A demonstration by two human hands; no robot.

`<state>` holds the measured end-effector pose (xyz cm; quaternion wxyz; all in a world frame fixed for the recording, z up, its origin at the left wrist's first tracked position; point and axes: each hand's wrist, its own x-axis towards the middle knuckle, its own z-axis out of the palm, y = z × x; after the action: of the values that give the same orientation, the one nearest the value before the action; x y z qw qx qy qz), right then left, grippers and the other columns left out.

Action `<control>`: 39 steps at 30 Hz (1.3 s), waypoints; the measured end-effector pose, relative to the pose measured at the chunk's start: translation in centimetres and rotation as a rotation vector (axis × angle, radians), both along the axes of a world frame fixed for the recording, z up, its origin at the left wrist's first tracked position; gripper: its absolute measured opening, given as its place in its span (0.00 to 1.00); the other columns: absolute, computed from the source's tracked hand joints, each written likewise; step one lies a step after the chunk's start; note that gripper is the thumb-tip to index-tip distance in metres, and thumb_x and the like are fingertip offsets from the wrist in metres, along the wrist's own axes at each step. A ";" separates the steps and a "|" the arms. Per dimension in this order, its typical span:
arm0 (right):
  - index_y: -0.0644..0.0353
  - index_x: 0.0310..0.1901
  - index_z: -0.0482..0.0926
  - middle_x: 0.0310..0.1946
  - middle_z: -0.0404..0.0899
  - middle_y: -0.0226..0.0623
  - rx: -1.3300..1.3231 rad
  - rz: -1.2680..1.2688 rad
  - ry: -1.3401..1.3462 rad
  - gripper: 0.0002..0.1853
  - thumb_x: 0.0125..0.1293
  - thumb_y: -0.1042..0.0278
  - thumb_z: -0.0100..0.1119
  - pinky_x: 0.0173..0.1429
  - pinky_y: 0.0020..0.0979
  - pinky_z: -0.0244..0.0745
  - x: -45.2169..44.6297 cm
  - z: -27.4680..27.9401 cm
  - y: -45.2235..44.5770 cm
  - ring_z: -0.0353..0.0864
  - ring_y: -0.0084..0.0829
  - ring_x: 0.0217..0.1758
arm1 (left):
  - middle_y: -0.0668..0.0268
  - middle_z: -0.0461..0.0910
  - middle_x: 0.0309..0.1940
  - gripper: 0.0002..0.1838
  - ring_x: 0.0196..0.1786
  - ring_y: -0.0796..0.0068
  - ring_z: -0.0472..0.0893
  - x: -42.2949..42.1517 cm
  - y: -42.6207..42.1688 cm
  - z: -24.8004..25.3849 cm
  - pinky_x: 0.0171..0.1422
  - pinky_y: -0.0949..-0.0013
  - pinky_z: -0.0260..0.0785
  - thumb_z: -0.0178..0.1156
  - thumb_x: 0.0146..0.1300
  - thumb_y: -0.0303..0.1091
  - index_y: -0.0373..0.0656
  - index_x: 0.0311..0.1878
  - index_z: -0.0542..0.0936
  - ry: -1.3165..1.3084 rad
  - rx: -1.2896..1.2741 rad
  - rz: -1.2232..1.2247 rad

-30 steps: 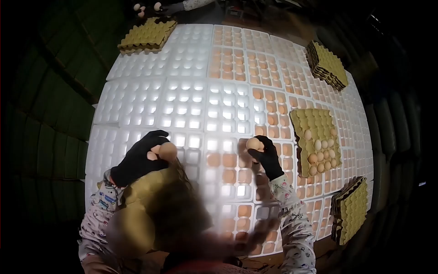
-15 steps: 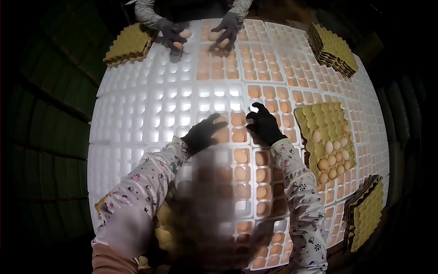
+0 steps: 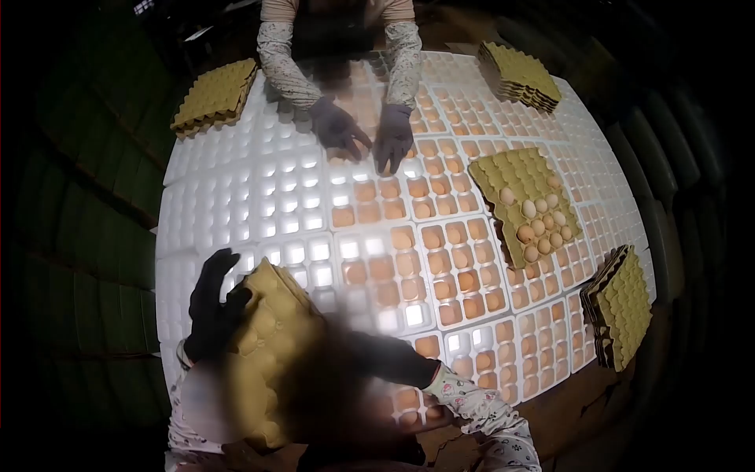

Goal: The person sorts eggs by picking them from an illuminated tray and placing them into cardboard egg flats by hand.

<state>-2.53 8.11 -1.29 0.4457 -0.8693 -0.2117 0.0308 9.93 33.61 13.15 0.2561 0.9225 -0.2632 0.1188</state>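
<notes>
At the lower left, my left hand (image 3: pixel 211 311) in a black glove grips the left edge of a yellow pulp egg tray (image 3: pixel 255 346), which is tilted and may be one of a stack. My right hand (image 3: pixel 389 358), also black-gloved, reaches leftward toward the tray; a dark blur hides its fingers, so I cannot tell if it touches it. White plastic trays (image 3: pixel 236 197) with square cells cover the table. Brown eggs (image 3: pixel 468 281) fill many cells in the middle and right, while cells on the left hold none.
Across the table, another person's grey-gloved hands (image 3: pixel 358 141) work low over the cells. A yellow tray (image 3: pixel 515 185) with several eggs lies on the right. Stacks of yellow trays stand at the far left (image 3: pixel 216 94), far right (image 3: pixel 523 75) and near right (image 3: pixel 617 311).
My hands have moved from the middle cells toward the lower left, where my left hand has taken hold of the yellow egg tray. The other person's hands have come nearer. The view has shifted.
</notes>
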 end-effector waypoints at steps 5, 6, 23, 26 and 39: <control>0.56 0.50 0.71 0.30 0.79 0.41 -0.205 -0.264 0.258 0.16 0.63 0.59 0.49 0.35 0.35 0.74 -3.3 6.8 4.4 0.79 0.40 0.32 | 0.61 0.70 0.54 0.21 0.54 0.69 0.69 -18.1 16.5 -10.8 0.55 0.68 0.65 0.52 0.63 0.27 0.41 0.60 0.66 0.114 -0.369 0.725; 0.55 0.49 0.72 0.29 0.79 0.42 -0.141 -0.314 0.176 0.15 0.63 0.61 0.49 0.34 0.37 0.74 -4.2 7.7 4.3 0.79 0.41 0.31 | 0.60 0.69 0.56 0.21 0.55 0.69 0.67 -21.0 20.6 -14.2 0.57 0.66 0.63 0.52 0.63 0.28 0.41 0.60 0.66 0.424 -0.629 0.782; 0.64 0.63 0.60 0.29 0.78 0.42 0.219 -1.484 0.284 0.29 0.62 0.64 0.54 0.21 0.32 0.69 -40.9 -5.3 -38.2 0.75 0.32 0.18 | 0.55 0.72 0.51 0.29 0.49 0.63 0.74 -25.5 10.3 -14.3 0.52 0.65 0.67 0.54 0.60 0.36 0.46 0.65 0.59 0.569 -0.629 0.802; 0.63 0.62 0.61 0.41 0.78 0.48 -0.842 -1.519 0.044 0.27 0.62 0.68 0.53 0.39 0.38 0.73 -33.4 0.2 -32.2 0.78 0.42 0.37 | 0.56 0.72 0.49 0.33 0.47 0.61 0.74 -25.8 9.2 -14.4 0.53 0.63 0.67 0.60 0.54 0.35 0.45 0.64 0.61 0.474 -0.602 0.808; 0.56 0.26 0.74 0.23 0.75 0.36 -0.608 0.197 -0.390 0.02 0.51 0.69 0.53 0.31 0.37 0.71 -3.7 5.6 4.5 0.78 0.36 0.27 | 0.59 0.75 0.37 0.19 0.39 0.58 0.76 -28.4 5.4 -9.4 0.42 0.65 0.69 0.63 0.52 0.32 0.41 0.48 0.74 0.278 -0.056 0.368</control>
<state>-6.26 12.62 4.27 0.1137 -0.9269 -0.3564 -0.0310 -18.44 39.05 3.70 0.2895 0.9550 -0.0495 0.0425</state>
